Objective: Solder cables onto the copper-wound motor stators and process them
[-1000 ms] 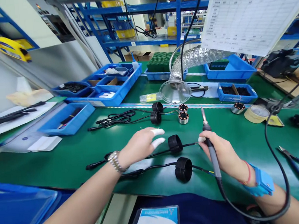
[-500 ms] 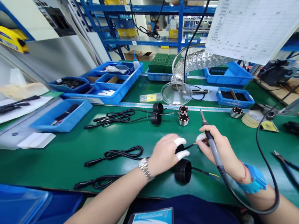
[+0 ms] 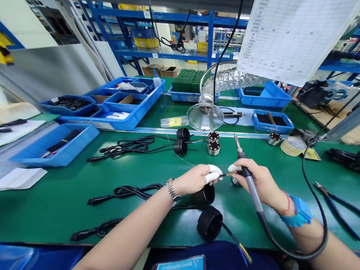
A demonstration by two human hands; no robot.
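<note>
My left hand (image 3: 194,180), white covers on its fingertips, pinches a black cable (image 3: 222,175) near its stripped end. My right hand (image 3: 262,180) holds a soldering iron (image 3: 255,193), its tip pointing up and away. The covered fingertips of that hand also touch the thin coloured wires (image 3: 233,173) of the cable. Below them a silver stator (image 3: 235,182) is partly hidden. Under my left hand lies a black round cap (image 3: 207,195). Nearer to me is a second black cap (image 3: 209,225), with coloured wire ends (image 3: 245,255) coming out of it.
Two finished-looking stators (image 3: 214,148) and two corded caps (image 3: 180,146) lie farther back. A fume funnel (image 3: 205,118) hangs behind them. Pliers (image 3: 337,205) and a solder roll (image 3: 292,146) are at right. Blue trays (image 3: 58,156) stand at left; the iron's cord loops at right.
My left hand has come up to the cable end and closed on it, beside my right fingertips. The near cap has turned, its wires pointing more toward me. The whole view has shifted slightly.
</note>
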